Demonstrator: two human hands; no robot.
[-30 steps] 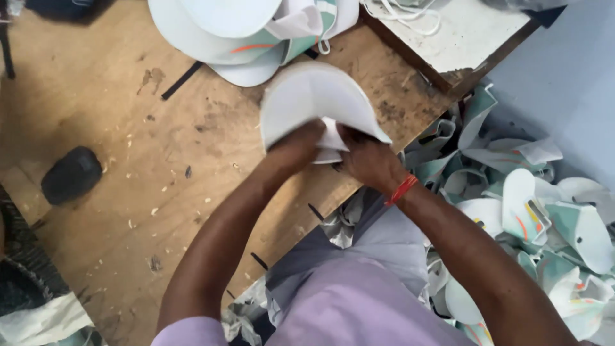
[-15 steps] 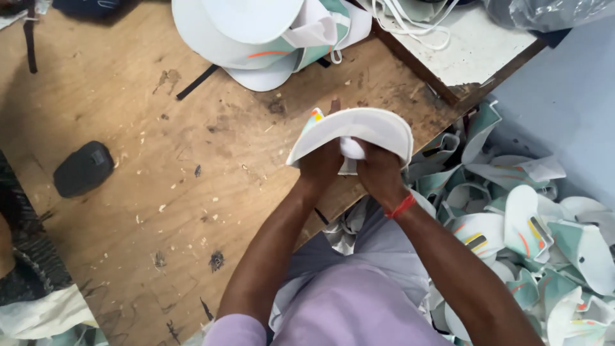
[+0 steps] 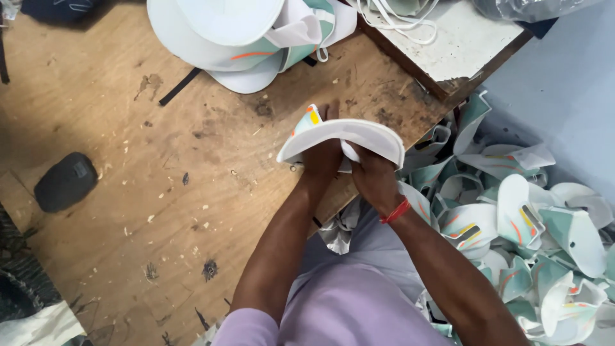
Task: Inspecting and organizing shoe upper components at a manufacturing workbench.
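I see both hands meeting over the near edge of the bench, with one white piece held between them. It is a curved, visor-like shape, white on its broad face, with a mint-green flap and a small orange and yellow mark at its upper left end. The left hand sits under the piece with its fingers closed around the underside; one fingertip shows above the rim. The right hand grips the piece from below on the right side, fingers curled shut on it, and a red band circles that wrist. The piece hangs just above the bench edge, not resting on it.

At the far side of the bench lies a stack of similar white pieces with mint panels and a thin orange stripe. To the right of the stack, a grey board carries loops of white cord. A dark oval pad lies well apart on the left of the bench, and a short black strip lies near the stack. On the floor to my right is a heap of white and mint pieces, some bearing small orange, yellow and black striped marks.
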